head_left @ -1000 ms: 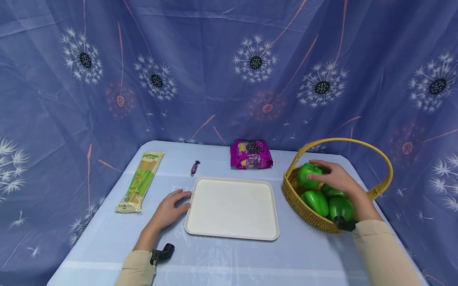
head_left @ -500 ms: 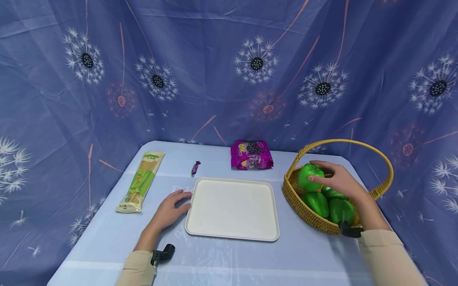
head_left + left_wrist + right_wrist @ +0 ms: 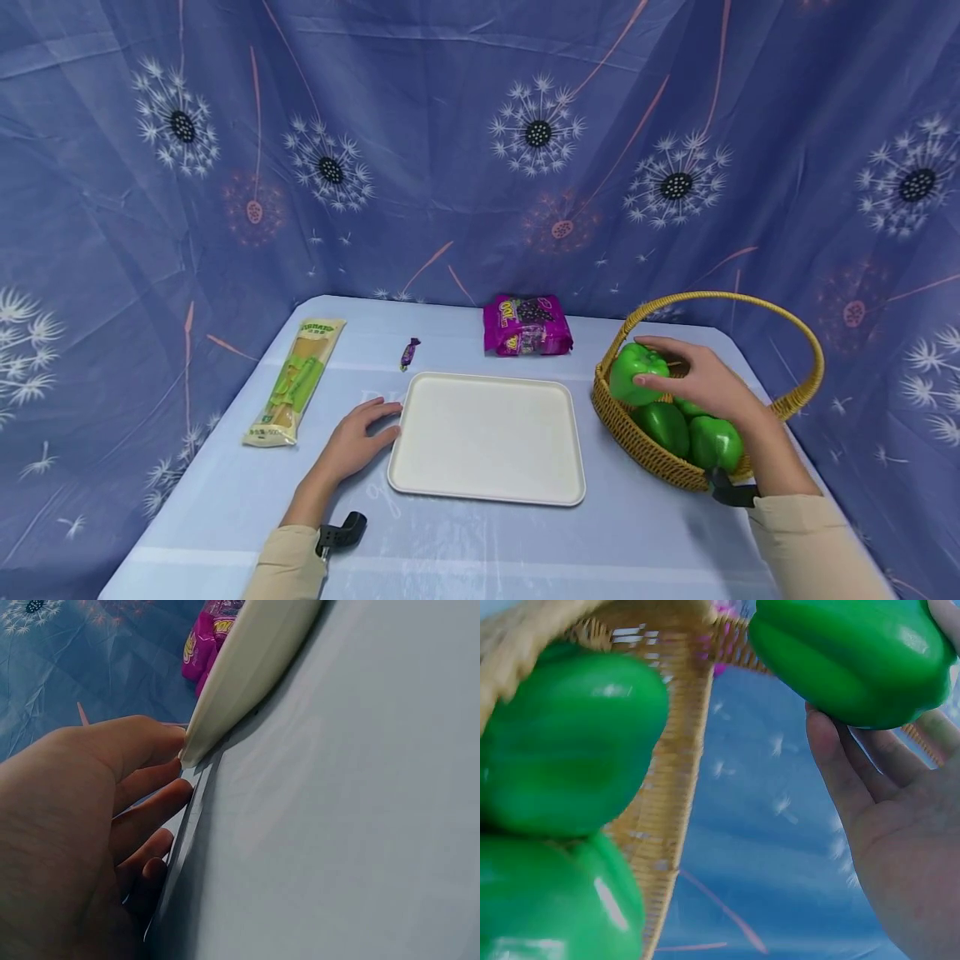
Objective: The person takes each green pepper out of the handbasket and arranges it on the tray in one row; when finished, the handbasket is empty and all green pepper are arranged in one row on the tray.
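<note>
My right hand [image 3: 697, 375] grips a green bell pepper [image 3: 637, 372] between thumb and fingers, over the left part of a yellow wicker basket [image 3: 637, 442] and under its handle. In the right wrist view the held pepper [image 3: 862, 660] is apart from the other peppers [image 3: 562, 742]. Several green peppers [image 3: 715, 442] lie in the basket, partly hidden by my wrist. My left hand [image 3: 358, 442] rests at the left edge of a white rectangular tray [image 3: 487, 437]. Seen from the left wrist, its loosely bent fingers touch the tray rim [image 3: 225, 697] without curling round it.
Left of the tray lies a long green-and-cream food packet [image 3: 295, 382]. A small purple wrapped candy [image 3: 408, 353] is behind the tray. A purple snack bag [image 3: 527, 325] stands at the back. Blue patterned cloth [image 3: 450, 167] surrounds the pale table [image 3: 465, 550].
My right hand has lifted the bell pepper slightly and shifted it left, toward the basket's left rim. My left hand and the tray have stayed put.
</note>
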Available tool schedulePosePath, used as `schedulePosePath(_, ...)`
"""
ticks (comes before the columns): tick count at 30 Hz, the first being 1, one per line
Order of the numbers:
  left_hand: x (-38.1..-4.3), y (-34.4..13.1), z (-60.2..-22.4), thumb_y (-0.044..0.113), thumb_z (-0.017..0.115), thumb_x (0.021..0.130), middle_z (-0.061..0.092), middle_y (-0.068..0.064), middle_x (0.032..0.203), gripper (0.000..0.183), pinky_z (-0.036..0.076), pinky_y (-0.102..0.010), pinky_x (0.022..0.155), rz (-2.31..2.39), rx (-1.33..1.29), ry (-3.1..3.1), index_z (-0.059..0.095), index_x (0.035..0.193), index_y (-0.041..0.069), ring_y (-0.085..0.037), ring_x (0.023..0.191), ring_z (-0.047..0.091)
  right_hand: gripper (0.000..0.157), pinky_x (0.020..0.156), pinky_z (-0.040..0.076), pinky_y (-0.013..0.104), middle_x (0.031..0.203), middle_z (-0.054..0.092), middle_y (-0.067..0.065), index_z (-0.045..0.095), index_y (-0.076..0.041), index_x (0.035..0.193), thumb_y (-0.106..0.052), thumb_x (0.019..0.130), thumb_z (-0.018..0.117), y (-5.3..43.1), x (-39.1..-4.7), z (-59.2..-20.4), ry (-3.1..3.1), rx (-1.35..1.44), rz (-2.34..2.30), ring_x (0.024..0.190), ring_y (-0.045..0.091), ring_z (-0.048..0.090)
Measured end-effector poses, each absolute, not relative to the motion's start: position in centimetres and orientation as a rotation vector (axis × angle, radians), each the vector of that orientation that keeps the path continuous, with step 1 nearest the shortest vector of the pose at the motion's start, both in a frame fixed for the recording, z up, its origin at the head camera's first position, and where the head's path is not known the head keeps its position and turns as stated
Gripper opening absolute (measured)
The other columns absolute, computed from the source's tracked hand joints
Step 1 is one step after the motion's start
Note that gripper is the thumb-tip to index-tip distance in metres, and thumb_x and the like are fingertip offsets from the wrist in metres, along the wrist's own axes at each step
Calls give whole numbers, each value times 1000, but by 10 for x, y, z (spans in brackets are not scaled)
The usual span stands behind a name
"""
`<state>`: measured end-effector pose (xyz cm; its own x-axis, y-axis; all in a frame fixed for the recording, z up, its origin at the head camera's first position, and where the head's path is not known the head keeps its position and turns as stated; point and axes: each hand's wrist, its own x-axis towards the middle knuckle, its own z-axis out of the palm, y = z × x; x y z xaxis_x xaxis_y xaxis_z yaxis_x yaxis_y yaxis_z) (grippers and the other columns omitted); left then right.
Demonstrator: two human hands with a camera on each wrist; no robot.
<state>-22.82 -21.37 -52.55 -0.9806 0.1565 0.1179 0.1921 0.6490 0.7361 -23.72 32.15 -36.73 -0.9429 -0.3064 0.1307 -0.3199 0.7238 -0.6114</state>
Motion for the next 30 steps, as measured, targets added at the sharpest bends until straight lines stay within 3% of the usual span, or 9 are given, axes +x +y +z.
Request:
schedulePosePath(9, -228, -213, -526, 35, 69, 89, 51, -9, 139, 41, 26, -59, 107, -1262, -290, -2812, 64, 128, 21, -33, 135, 36, 65, 85, 52, 42, 134, 52, 2, 50, -30, 140, -46, 82, 74, 280, -240, -364, -2888, 657, 1060, 109, 21, 57)
schedulePosePath(19, -226, -214, -524, 33, 68, 89, 51, -11, 138, 40, 27, -59, 107, -1250, -309, -2803, 64, 127, 19, -34, 134, 37, 75, 82, 52, 43, 126, 56, -2, 49, -25, 141, -56, 77, 74, 222, -260, -364, -2930, 791, 1018, 101, 18, 59)
schedulePosePath(30, -230, -214, -528, 33, 70, 89, 56, -6, 133, 40, 28, -55, 108, -1213, -366, -2780, 65, 126, 18, -33, 133, 38, 71, 80, 51, 35, 119, 58, -5, 52, -25, 138, -52, 77, 76, 173, -293, -384, -2910, 897, 947, 96, 13, 56)
